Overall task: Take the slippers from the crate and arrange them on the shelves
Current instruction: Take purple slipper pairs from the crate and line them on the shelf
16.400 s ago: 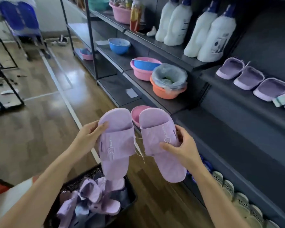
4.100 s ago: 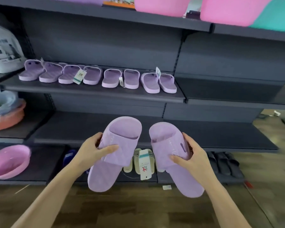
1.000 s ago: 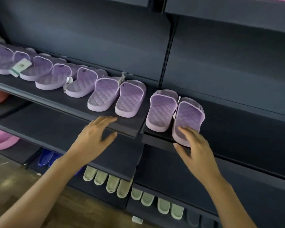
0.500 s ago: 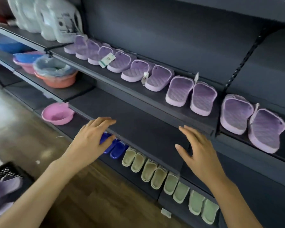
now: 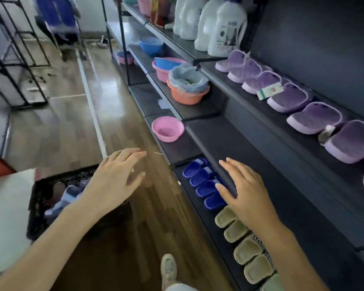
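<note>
A black crate [image 5: 41, 198] stands on the floor at the lower left with purple slippers [image 5: 66, 199] piled inside. My left hand [image 5: 116, 177] hovers above the crate's right side, fingers spread, holding nothing. My right hand [image 5: 244, 190] floats empty in front of the lowest shelf, over the blue slippers [image 5: 201, 177]. A row of purple slippers [image 5: 288, 97] lines the upper dark shelf [image 5: 250, 110] on the right, some with paper tags.
Green slippers [image 5: 246, 248] sit on the bottom shelf. A pink basin [image 5: 167, 131], an orange basin with a plastic bag [image 5: 187, 89] and white detergent bottles [image 5: 223, 30] fill the shelves further along. Wooden floor [image 5: 57, 127] stretches left; my shoe [image 5: 168, 269] shows below.
My view has swung left and down from the shelf toward the crate. Both empty hands have drawn away from the shelf; the left one is now over the crate.
</note>
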`<act>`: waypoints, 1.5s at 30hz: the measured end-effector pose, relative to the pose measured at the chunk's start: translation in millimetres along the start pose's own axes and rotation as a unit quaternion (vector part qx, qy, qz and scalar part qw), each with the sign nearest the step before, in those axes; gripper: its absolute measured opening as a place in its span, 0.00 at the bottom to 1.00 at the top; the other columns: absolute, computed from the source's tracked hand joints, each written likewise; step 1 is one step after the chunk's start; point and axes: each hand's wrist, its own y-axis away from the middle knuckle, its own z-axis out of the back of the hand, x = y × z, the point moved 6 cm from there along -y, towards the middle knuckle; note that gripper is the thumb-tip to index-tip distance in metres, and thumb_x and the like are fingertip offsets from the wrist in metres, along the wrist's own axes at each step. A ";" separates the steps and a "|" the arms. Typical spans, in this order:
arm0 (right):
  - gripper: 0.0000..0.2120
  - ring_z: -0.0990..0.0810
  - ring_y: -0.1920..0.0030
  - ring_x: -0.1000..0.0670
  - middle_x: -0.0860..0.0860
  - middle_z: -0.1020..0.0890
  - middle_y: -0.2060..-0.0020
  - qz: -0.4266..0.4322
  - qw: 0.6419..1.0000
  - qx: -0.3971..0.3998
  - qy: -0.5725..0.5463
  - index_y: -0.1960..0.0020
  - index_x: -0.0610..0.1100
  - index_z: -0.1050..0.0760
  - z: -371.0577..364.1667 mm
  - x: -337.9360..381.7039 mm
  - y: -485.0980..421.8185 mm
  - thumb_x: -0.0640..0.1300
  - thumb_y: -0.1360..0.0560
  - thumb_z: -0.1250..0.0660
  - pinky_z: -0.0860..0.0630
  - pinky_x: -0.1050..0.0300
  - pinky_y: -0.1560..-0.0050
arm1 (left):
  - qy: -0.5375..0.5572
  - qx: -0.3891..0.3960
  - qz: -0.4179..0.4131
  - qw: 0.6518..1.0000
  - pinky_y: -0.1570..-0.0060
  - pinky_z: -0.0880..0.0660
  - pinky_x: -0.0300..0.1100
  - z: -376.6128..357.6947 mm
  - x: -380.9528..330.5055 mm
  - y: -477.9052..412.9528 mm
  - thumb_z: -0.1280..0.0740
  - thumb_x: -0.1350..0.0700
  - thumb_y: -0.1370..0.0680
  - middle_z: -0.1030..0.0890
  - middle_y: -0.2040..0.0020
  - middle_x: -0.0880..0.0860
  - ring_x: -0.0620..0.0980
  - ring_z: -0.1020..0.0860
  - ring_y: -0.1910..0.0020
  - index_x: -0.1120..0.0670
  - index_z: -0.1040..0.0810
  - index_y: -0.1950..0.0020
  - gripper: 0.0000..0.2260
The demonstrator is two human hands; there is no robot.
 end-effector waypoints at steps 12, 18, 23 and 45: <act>0.29 0.27 0.36 0.47 0.49 0.25 0.36 0.144 0.986 0.072 -0.035 0.33 0.48 0.29 -75.4 96.0 -164.1 0.60 0.28 0.50 0.34 0.51 0.37 | -0.061 -0.070 0.175 0.980 0.46 0.27 0.52 32.6 140.7 -21.5 0.39 0.49 0.29 0.21 0.41 0.51 0.55 0.22 0.44 0.52 0.24 0.40 0.19; 0.22 0.28 0.35 0.47 0.49 0.26 0.35 0.200 0.972 0.114 -0.047 0.33 0.48 0.29 -121.4 150.2 -220.1 0.53 0.25 0.35 0.34 0.49 0.35 | -0.041 -0.076 0.254 0.963 0.45 0.28 0.52 33.3 215.1 -15.9 0.42 0.45 0.28 0.23 0.39 0.50 0.55 0.24 0.41 0.52 0.25 0.38 0.22; 0.22 0.27 0.36 0.47 0.49 0.25 0.36 0.221 0.965 0.139 -0.038 0.33 0.47 0.29 -165.2 203.4 -248.3 0.51 0.26 0.34 0.35 0.51 0.36 | -0.014 -0.069 0.291 0.954 0.46 0.26 0.53 36.5 286.3 -7.9 0.46 0.43 0.29 0.24 0.38 0.50 0.55 0.24 0.41 0.52 0.26 0.36 0.25; 0.24 0.34 0.32 0.49 0.50 0.31 0.32 0.131 0.948 0.283 -0.055 0.29 0.46 0.36 -420.5 339.7 -353.9 0.49 0.23 0.38 0.37 0.55 0.35 | 0.026 0.029 0.289 0.956 0.45 0.28 0.53 -59.7 553.7 -25.8 0.45 0.46 0.27 0.23 0.41 0.56 0.58 0.26 0.42 0.57 0.25 0.38 0.24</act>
